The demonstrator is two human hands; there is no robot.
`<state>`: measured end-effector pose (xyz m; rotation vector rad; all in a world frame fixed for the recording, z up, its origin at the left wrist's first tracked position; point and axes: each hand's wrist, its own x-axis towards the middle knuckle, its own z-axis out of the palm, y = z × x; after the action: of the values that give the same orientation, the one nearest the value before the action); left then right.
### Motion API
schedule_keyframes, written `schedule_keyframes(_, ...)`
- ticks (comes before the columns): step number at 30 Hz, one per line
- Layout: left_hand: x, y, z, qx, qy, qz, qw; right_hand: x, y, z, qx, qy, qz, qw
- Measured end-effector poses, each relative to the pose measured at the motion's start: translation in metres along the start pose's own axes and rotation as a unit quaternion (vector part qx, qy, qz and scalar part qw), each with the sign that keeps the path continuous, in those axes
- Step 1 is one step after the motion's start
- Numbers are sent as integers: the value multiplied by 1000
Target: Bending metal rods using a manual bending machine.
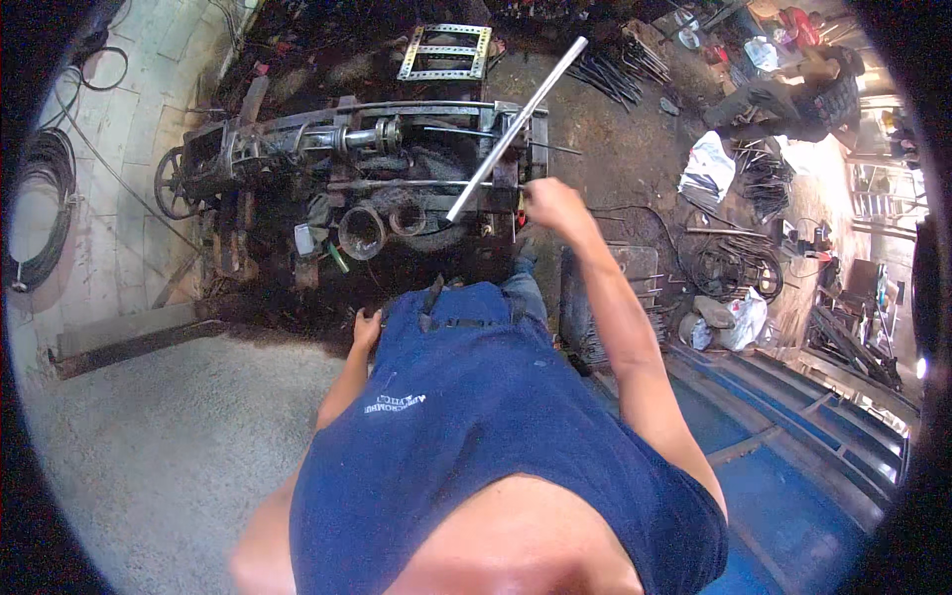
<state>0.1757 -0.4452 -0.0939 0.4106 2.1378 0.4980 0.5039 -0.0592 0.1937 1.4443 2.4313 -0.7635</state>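
Observation:
In front of me stands a dark, greasy lathe-like machine (297,139) with a handwheel (169,182) at its left end. A bright metal bar (518,127) slants across its right end. Just right of the bar's lower part is my right hand (555,208), arm stretched forward and fingers curled in. Whatever its fingers close on is too small or hidden to name. My left hand (368,325) hangs low beside my blue shirt, near the machine's front; its fingers are partly hidden. Two round metal rings (362,233) sit at the machine's near side, beside dark shavings.
A perforated metal frame (444,52) lies beyond the machine. Rods (615,74) are heaped at the far right, near a seated person (793,99). White sacks (706,171) and coiled cable (739,268) lie to the right. A blue metal panel (793,496) fills the lower right.

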Motion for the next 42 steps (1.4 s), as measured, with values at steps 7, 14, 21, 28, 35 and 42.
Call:
schedule_keyframes(7,-26,30,-9,86,-3,-18,996,91,-102,-16,247,58,-195,947)
schedule_keyframes(14,-44,63,-15,-78,40,15,996,86,-91,73,379,-19,-288,879)
schedule_keyframes(21,-67,210,-45,44,150,327,932,31,65,25,618,-14,146,772)
schedule_keyframes(28,-83,444,-42,178,226,612,737,104,172,-46,878,251,148,380)
schedule_keyframes(35,-23,504,-3,430,77,432,789,151,178,-61,961,176,-42,211)
schedule_keyframes(42,-39,520,10,433,55,395,809,162,198,-68,958,192,90,194)
